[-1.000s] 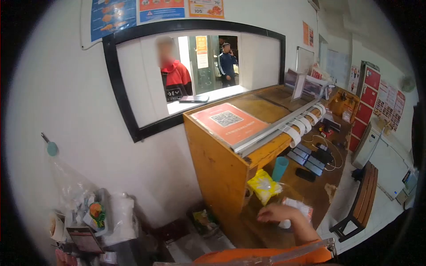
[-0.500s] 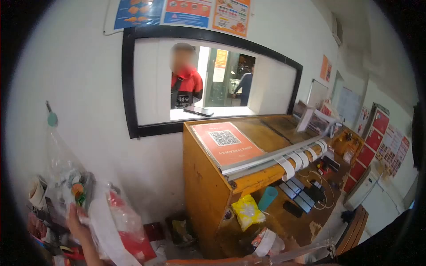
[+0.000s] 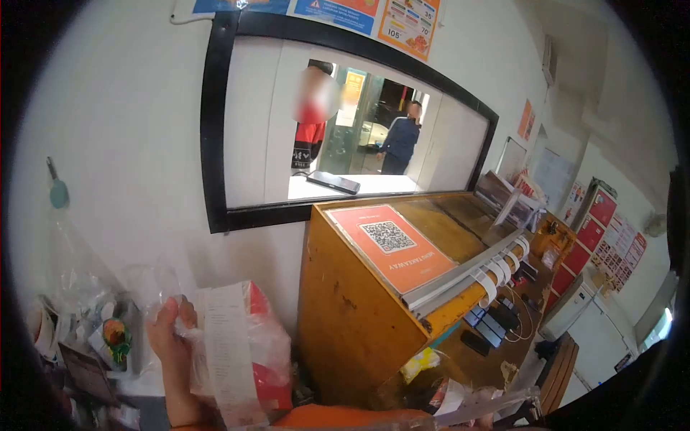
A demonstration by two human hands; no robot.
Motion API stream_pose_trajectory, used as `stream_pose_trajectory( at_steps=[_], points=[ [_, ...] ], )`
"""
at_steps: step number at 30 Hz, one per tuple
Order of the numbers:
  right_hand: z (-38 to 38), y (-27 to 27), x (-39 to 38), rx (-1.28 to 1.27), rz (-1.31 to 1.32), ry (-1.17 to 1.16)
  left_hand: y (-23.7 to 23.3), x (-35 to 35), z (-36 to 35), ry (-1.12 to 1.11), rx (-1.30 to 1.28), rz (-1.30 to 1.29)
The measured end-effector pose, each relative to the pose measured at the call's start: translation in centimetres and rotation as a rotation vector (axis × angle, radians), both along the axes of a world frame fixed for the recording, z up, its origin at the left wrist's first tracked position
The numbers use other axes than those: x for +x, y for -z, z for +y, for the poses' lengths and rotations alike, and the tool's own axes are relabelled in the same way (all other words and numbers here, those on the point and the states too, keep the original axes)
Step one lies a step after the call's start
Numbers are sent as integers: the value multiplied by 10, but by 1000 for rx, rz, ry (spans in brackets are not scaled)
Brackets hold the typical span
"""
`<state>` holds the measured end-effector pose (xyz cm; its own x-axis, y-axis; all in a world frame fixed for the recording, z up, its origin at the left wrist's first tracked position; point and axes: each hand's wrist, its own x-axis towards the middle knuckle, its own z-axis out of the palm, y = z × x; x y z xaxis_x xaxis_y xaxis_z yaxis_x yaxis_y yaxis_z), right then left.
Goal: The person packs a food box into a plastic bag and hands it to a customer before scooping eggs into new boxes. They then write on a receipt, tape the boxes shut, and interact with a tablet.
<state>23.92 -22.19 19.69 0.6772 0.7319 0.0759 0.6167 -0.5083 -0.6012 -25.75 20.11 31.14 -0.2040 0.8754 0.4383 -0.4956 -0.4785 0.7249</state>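
Note:
My left hand [image 3: 173, 327] is closed around the gathered top of a clear plastic bag [image 3: 272, 343]. Red and white contents show through the plastic. A long printed receipt [image 3: 226, 352] hangs down the bag's near side, beside my fingers. At the bottom edge, low on the right, a sliver of my right hand [image 3: 491, 421] seems to show behind a clear, shiny edge, its fingers hidden. Close to it is a wrapped package [image 3: 447, 396] with white paper on it.
A wooden counter [image 3: 359, 309] bears a QR-code sign [image 3: 392, 241] and a rail with curled paper slips [image 3: 499, 269]. Several phones [image 3: 489, 327] lie on its lower shelf. Beyond the window frame [image 3: 215, 144] are two people. Cluttered items [image 3: 115, 337] stand at left.
My left hand has moved right and up, bringing the plastic bag and receipt with it. The view has shifted, and the second person outside now shows more fully.

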Motion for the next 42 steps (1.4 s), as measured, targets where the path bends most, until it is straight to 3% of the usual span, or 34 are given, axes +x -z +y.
stream_pose_trajectory(
  at_steps=[5, 9, 12, 14, 16, 17, 21, 22, 23, 25, 28, 33, 34, 39, 42],
  points=[
    [17, -74, -9, 189, -46, 108, -19, 7, 43, 237, 80, -36],
    [39, -131, -17, 349, -69, 192, -65, 38, 57, 285, -3, -174],
    [57, -174, -20, 490, -101, 258, -101, 64, 76, 447, 146, -92],
    [64, -203, -22, 577, -125, 311, -123, 89, 85, 553, 20, -142],
    [78, -238, -29, 668, -152, 361, -134, 109, 116, 825, 103, -55],
    [104, -256, -31, 941, -181, 331, -140, 125, 126, 784, 121, -12],
    [155, -331, -14, 943, 13, 119, -156, 179, 151, 766, 265, 48],
    [182, -340, -21, 1022, 37, 162, -160, 191, 145, 758, 211, -3],
    [211, -347, -29, 1101, 61, 204, -163, 202, 142, 749, 157, -54],
    [250, -350, -27, 1153, 101, 65, -162, 223, 146, 710, 134, -59],
    [319, -342, -10, 1126, 125, 41, -150, 250, 166, 662, 201, -17],
    [453, -319, 18, 1118, 229, -24, -137, 271, 184, 616, 115, -172],
    [480, -311, 28, 1138, 219, -59, -136, 273, 187, 647, 80, -264],
    [608, -284, 97, 1181, -14, -72, -132, 278, 199, 703, 99, -242],
    [642, -275, 107, 1094, -52, -133, -132, 280, 198, 719, 137, -204]
  ],
)
